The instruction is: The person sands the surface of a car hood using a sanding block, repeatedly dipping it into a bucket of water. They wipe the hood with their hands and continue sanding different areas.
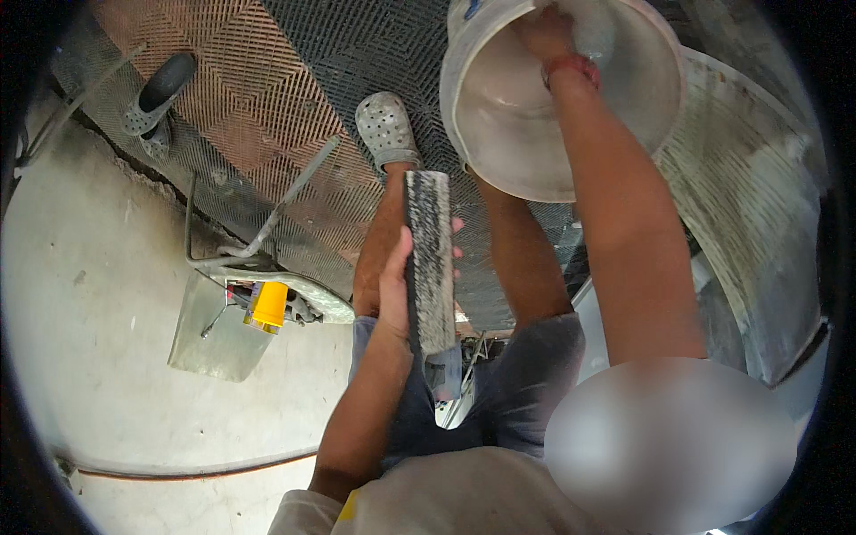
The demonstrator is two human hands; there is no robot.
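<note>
My left hand [393,283] is wrapped round a long sanding block [433,267], held upright in front of my legs. Its dark edge shows on the left, and its speckled black-and-white face is turned up toward me. My right arm reaches into a large whitish bucket [499,147] at the upper right. Down inside it, my right hand [546,34] is dim and smeared. Whether its fingers hold anything does not show. A red band [572,71] circles that wrist.
A curved, scuffed panel [744,196] stands right of the bucket. At left, a metal-framed seat [201,343] holds a yellow cup [269,305]. A loose clog [165,89] lies on the ribbed floor tiles [241,98]. An orange hose [196,476] runs across the pale floor.
</note>
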